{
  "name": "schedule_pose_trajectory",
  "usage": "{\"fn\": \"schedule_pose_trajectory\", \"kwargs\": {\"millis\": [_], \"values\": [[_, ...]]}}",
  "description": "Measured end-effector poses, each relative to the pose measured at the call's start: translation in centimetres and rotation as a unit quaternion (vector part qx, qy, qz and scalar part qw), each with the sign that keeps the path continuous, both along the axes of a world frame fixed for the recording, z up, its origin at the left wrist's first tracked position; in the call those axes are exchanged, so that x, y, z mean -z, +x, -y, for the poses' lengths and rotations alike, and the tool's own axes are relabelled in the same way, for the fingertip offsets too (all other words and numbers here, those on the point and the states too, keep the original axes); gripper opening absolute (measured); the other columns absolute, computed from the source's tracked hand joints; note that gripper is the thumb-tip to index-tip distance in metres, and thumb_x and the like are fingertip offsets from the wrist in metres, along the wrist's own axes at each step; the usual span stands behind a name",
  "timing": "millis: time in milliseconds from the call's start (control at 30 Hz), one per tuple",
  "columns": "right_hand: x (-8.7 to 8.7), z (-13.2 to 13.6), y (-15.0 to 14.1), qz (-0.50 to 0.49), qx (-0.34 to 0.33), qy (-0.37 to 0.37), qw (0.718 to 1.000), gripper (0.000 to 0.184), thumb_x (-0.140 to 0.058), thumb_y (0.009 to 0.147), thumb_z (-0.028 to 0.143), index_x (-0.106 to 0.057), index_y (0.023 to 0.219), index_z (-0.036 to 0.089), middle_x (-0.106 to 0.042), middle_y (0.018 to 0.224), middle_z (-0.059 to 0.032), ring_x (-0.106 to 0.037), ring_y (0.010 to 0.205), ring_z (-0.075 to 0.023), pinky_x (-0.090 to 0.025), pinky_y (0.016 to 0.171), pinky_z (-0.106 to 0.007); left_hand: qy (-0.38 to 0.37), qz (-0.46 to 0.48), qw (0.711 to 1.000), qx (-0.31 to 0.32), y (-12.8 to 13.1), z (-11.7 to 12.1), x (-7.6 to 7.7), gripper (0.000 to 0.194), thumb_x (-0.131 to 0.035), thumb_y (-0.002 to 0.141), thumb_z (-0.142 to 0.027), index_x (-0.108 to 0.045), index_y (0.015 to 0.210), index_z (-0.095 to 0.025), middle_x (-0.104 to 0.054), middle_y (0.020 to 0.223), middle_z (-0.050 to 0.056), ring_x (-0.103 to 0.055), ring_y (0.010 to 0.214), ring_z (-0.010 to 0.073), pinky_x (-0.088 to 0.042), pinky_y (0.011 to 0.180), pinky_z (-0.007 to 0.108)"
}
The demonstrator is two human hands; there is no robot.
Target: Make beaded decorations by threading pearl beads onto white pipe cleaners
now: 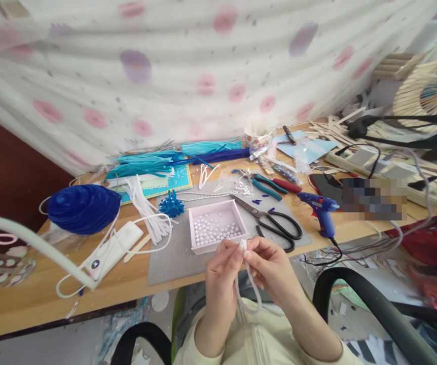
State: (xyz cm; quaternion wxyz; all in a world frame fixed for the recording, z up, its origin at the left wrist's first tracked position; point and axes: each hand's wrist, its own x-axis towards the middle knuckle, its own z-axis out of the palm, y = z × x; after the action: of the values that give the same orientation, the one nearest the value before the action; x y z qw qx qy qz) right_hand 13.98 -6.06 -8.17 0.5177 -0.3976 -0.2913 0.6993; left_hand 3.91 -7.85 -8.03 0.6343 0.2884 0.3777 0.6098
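My left hand (222,266) and my right hand (269,266) meet in front of the table edge, both pinched on the top of a white pipe cleaner (252,289) that loops down toward my lap. A small white bead seems to sit at its tip between my fingertips. Just beyond my hands a pale pink box (195,223) holding several white pearl beads (216,230) rests on a grey cutting mat (173,258).
Black scissors (275,220), a blue glue gun (322,210) with its cord, and teal pliers (266,182) lie right of the box. A blue fuzzy oval (83,208), white pipe cleaners (146,208), blue pipe cleaners (173,157) and a small blue flower (172,205) lie left. Black chair arms (370,299) flank me.
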Motion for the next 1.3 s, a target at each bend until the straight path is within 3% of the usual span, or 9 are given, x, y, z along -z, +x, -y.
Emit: {"fn": "schedule_pose_trajectory", "kwargs": {"millis": [133, 333, 433, 667, 933, 1033, 1133, 1200, 1300], "values": [[-0.1, -0.1, 0.0, -0.008, 0.002, 0.006, 1.0, 0.049, -0.097, 0.056, 0.05, -0.06, 0.062, 0.018, -0.051, 0.042, 0.0079, -0.033, 0.031, -0.0014, -0.029, 0.027, -0.011, -0.005, 0.053, 0.998, 0.025, -0.1, -0.2, -0.1, 0.028, -0.085, 0.079, -0.045, -0.079, 0.069, -0.019, -0.055, 0.067, -0.002, -0.058, 0.06, 0.0114, -0.055, 0.06, 0.024], [0.1, -0.2, 0.1, -0.004, -0.015, 0.011, 1.0, 0.048, -0.098, 0.054, 0.047, -0.061, 0.062, 0.017, -0.054, 0.043, 0.0073, -0.035, 0.03, -0.0013, -0.03, 0.027, -0.012, -0.012, 0.108, 0.993, 0.049, -0.2, -0.4, -0.6, 0.016, -0.09, 0.073, -0.04, -0.086, 0.082, -0.028, -0.058, 0.062, -0.005, -0.055, 0.045, 0.0082, -0.055, 0.053, 0.025], [0.3, -0.2, 0.2, 0.005, -0.021, 0.004, 1.0, 0.05, -0.098, 0.053, 0.048, -0.06, 0.062, 0.017, -0.05, 0.039, 0.0087, -0.035, 0.028, -0.0017, -0.03, 0.026, -0.012, -0.015, 0.098, 0.994, 0.037, -0.3, -0.3, -0.7, 0.016, -0.091, 0.072, -0.038, -0.086, 0.082, -0.026, -0.059, 0.065, -0.005, -0.056, 0.046, 0.0084, -0.055, 0.053, 0.025], [0.3, -0.2, 0.0, -0.009, -0.026, 0.008, 1.0, 0.051, -0.099, 0.052, 0.043, -0.056, 0.063, 0.018, -0.053, 0.039, 0.0084, -0.037, 0.027, -0.0025, -0.032, 0.026, -0.012, -0.039, 0.086, 0.991, 0.094, -0.9, -0.5, 0.0, 0.032, -0.086, 0.078, -0.043, -0.075, 0.066, -0.016, -0.059, 0.062, -0.003, -0.054, 0.042, 0.0087, -0.054, 0.049, 0.026], [0.4, -0.1, 0.0, -0.005, -0.016, 0.011, 1.0, 0.053, -0.1, 0.051, 0.043, -0.053, 0.064, 0.02, -0.056, 0.043, 0.008, -0.039, 0.03, -0.0036, -0.034, 0.028, -0.014, -0.062, 0.071, 0.993, 0.069, -0.7, -0.4, -0.1, 0.032, -0.09, 0.072, -0.046, -0.077, 0.068, -0.017, -0.055, 0.06, -0.003, -0.055, 0.049, 0.0108, -0.05, 0.046, 0.023], [0.6, 0.0, -0.1, 0.008, -0.021, 0.026, 0.999, 0.054, -0.097, 0.054, 0.049, -0.053, 0.068, 0.02, -0.058, 0.051, 0.0074, -0.041, 0.035, -0.0043, -0.035, 0.031, -0.015, -0.054, 0.071, 0.995, 0.05, -0.7, -0.4, 0.0, 0.03, -0.092, 0.068, -0.045, -0.078, 0.066, -0.018, -0.053, 0.061, -0.004, -0.054, 0.053, 0.0106, -0.05, 0.051, 0.022], [0.6, 0.5, -0.3, 0.049, -0.017, 0.082, 0.995, 0.05, -0.096, 0.06, 0.049, -0.059, 0.075, 0.019, -0.061, 0.067, 0.0041, -0.051, 0.055, -0.008, -0.044, 0.048, -0.017, -0.039, 0.045, 0.998, -0.026, -0.9, -0.5, 0.1, 0.03, -0.095, 0.064, -0.045, -0.081, 0.068, -0.019, -0.059, 0.071, -0.002, -0.059, 0.067, 0.0123, -0.052, 0.063, 0.021], [0.4, 1.0, -0.5, 0.082, -0.01, 0.132, 0.988, 0.041, -0.089, 0.072, 0.049, -0.062, 0.078, 0.019, -0.06, 0.073, 0.0022, -0.053, 0.066, -0.0104, -0.047, 0.06, -0.02, -0.022, 0.028, 0.998, -0.059, -1.1, -0.5, -0.1, 0.028, -0.095, 0.065, -0.044, -0.083, 0.073, -0.019, -0.065, 0.081, 0.001, -0.062, 0.079, 0.0143, -0.052, 0.071, 0.021], [-0.2, 1.6, -0.6, 0.115, 0.002, 0.19, 0.975, 0.034, -0.072, 0.091, 0.05, -0.065, 0.077, 0.019, -0.058, 0.074, 0.0002, -0.052, 0.068, -0.0128, -0.046, 0.063, -0.024, -0.013, 0.05, 0.998, -0.036, -1.1, -0.3, -0.6, 0.024, -0.092, 0.07, -0.043, -0.085, 0.077, -0.021, -0.069, 0.08, 0.003, -0.061, 0.075, 0.0141, -0.05, 0.067, 0.021]]}}
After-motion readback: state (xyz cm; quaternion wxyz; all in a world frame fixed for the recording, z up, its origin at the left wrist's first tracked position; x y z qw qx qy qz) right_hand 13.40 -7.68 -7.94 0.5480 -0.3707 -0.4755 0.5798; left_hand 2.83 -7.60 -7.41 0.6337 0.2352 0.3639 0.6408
